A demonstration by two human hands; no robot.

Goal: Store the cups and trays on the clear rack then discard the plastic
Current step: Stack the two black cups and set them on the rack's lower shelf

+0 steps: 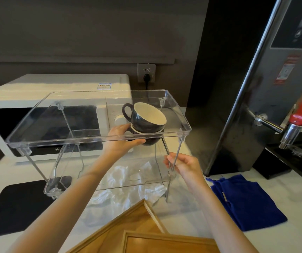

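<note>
Head view. Two-tier clear rack (99,115) at frame centre, on white counter (192,216). Two stacked dark cups (147,121), cream inside, upper one tilted, at right of rack. Left hand (122,139) wrapped around lower cup, under top shelf. Right hand (183,164) pinching rack's front right metal leg. Crumpled plastic (128,187) under rack. Wooden trays (142,232) bottom centre. Blue cloth (245,199) lower right; microwave (55,99) behind, at left.

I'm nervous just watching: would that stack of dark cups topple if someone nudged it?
Probably yes. The top cup sits tilted in the cup below, so it looks loosely seated. They look like glazed ceramic, likely slippery and breakable. The left hand steadies the lower cup.
</note>
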